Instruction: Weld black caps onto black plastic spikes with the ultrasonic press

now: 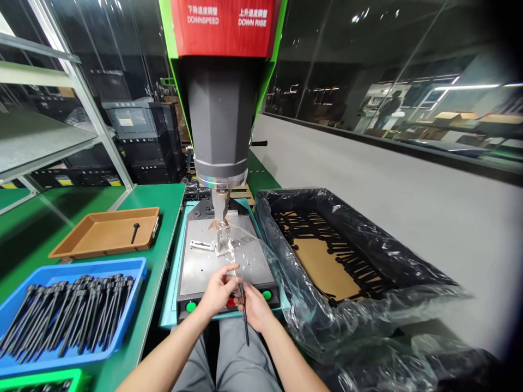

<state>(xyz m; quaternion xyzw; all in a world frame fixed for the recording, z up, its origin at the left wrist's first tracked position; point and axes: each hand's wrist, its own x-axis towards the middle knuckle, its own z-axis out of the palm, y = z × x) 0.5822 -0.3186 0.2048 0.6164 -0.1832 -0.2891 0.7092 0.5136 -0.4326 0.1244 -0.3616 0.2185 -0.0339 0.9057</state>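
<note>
My right hand (256,309) is closed on a slim black rod (245,321) with a thicker upper end. The rod hangs at a slant, its thin end pointing down over my lap. At its top, my left hand (220,289) meets the right; its thumb and fingers are closed around the upper end, partly hidden there. Just beyond my hands is the metal base plate (200,275) of a press machine (220,109). A small metal fixture (222,239) stands on the plate, directly under the press tip (220,204).
Left, a blue tray (141,267) holds many black rods (77,310); behind it a brown tray (93,247) holds one short black piece (135,233). Right, a plastic-lined black bin (368,234) contains more black parts. Green buttons (190,306) and a red button (231,302) line the base's front.
</note>
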